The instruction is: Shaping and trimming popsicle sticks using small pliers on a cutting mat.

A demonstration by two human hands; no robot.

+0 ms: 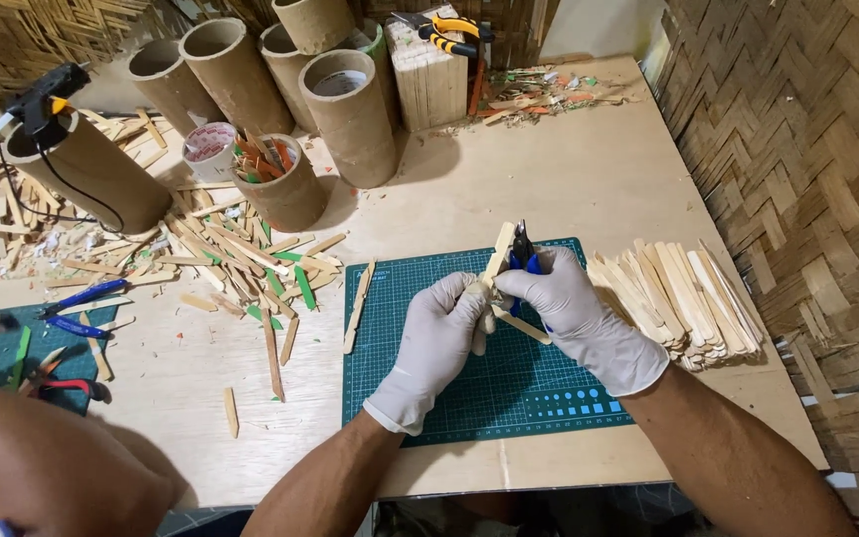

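My left hand (436, 338), in a white glove, grips a flat wooden craft stick (499, 253) that stands up and leans slightly right over the green cutting mat (410, 298). In my gloved right hand (569, 308) is a small pair of blue-handled cutters (523, 251), whose black jaws sit against the stick near its upper end. A second stick piece (521, 326) pokes out below my hands. To the right of my right hand, a big heap of plain craft sticks (683, 298) rests on the table.
Loose plain and coloured sticks (241, 264) litter the table left of the mat. Cardboard tubes (350, 114) stand at the back, one with a glue gun (44, 99) on it. Yellow pliers (449, 35) lie on a stick block. Another person's arm (52, 457) is at lower left.
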